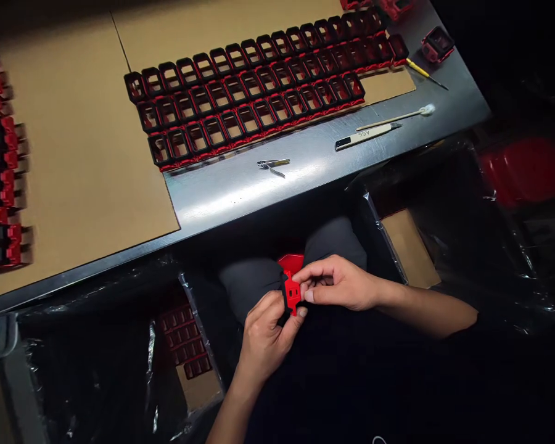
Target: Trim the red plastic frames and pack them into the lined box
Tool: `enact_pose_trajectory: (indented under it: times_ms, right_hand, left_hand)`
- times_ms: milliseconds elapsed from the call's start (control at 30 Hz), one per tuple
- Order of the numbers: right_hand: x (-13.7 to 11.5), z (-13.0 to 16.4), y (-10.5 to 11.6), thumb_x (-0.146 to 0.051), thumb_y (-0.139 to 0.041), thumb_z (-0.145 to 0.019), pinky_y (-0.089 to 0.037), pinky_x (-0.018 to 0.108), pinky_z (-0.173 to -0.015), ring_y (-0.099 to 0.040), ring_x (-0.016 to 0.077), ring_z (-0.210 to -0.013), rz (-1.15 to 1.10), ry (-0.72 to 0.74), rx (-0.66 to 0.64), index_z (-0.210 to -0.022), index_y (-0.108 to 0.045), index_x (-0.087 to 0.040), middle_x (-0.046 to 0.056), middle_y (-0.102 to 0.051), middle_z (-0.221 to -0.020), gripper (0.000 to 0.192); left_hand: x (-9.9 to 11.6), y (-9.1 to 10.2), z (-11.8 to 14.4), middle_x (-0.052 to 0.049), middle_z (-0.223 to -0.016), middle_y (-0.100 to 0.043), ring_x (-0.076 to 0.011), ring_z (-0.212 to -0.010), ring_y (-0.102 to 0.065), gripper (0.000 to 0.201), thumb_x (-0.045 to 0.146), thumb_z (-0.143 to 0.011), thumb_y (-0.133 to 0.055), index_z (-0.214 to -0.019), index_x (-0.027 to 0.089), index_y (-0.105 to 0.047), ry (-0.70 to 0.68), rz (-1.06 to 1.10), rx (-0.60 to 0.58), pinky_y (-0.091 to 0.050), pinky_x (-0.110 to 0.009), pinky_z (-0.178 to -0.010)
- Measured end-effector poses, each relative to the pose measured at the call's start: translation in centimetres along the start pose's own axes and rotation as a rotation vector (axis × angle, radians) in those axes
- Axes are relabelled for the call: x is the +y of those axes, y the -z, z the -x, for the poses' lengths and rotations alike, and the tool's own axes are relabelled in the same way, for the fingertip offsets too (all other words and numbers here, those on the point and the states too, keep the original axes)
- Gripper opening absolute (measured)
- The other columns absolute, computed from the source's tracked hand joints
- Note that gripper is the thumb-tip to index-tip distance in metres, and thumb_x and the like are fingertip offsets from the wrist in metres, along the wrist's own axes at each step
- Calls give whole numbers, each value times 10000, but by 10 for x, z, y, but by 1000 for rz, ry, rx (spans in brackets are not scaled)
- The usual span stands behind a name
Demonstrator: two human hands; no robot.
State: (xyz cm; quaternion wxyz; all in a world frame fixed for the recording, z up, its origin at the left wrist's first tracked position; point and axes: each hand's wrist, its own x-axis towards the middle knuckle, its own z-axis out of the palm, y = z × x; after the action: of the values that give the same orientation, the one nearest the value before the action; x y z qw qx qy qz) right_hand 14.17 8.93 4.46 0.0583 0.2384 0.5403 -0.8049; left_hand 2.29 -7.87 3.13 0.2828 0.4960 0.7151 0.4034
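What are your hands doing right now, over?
Left hand and right hand both grip one small red and black plastic part, over the lap. Nothing in the way.

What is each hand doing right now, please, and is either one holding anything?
Left hand: closed on the small red and black part, gripping it from below.
Right hand: fingertips pinched on the same part, from the right.

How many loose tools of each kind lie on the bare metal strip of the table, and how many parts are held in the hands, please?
Small metal clipper: 1
Utility knife: 1
Swab stick: 1
Yellow-handled screwdriver: 1
Red part: 1
Total: 5
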Motion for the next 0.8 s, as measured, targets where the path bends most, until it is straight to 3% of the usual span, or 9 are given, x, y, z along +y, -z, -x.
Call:
enact_pose_trajectory:
  times_ms: [200, 300, 433, 533, 700, 800]
  right_hand:
    - [2, -3, -3, -312, -795, -755, -426, 210, -601, -523, 78, -628, -11, -10, 0, -924, -713, -137, -17, -622, -734, 256]
    - [4, -3, -3, -323, -817, -740, -411, 203, -580, -505, 73, -614, -18, 4, 9, -875, -698, -139, -32, -592, -706, 257]
    - [6, -2, -1, -346, -814, -751, -401, 202, -570, -491, 74, -604, 21, 27, 28, -839, -691, -137, -37, -572, -677, 258]
    - [3, -1, 0, -351, -795, -771, -402, 204, -561, -485, 76, -599, 61, 35, 41, -862, -703, -140, -30, -569, -686, 248]
    - [-2, 3, -1, -277, -732, -824, -435, 216, -584, -525, 95, -640, 310, 193, 62, -841, -737, -152, -3, -567, -740, 127]
    - [-2, 5, -1, -282, -726, -833, -441, 216, -582, -527, 95, -633, 333, 219, 73, -867, -746, -157, -2, -564, -740, 131]
  left_hand:
    - [1, -2, -3, -10, -654, -598, -114, -615, -547, 209, 254, -939, -587, -761, 170, -657, -27, -35, -23, -457, -224, -581]
    - [1, -2, -3, -12, -659, -597, -117, -622, -551, 196, 246, -937, -582, -777, 168, -661, -22, -39, -30, -457, -224, -587]
    - [2, 3, -3, -37, -808, -666, -142, -723, -619, 101, 237, -911, -608, -935, 178, -686, 20, 67, -75, -504, -239, -661]
    - [2, 8, -3, -46, -918, -682, -154, -812, -648, 149, 222, -909, -584, -1019, 194, -680, 97, 175, -119, -522, -252, -732]
    - [6, 13, -7, -71, -1006, -685, -177, -895, -650, 238, 183, -900, -519, -1065, 189, -691, 218, 252, -200, -517, -283, -803]
    - [9, 14, -10, -80, -1060, -685, -185, -925, -645, 267, 181, -888, -517, -1086, 191, -696, 243, 289, -200, -509, -293, -835]
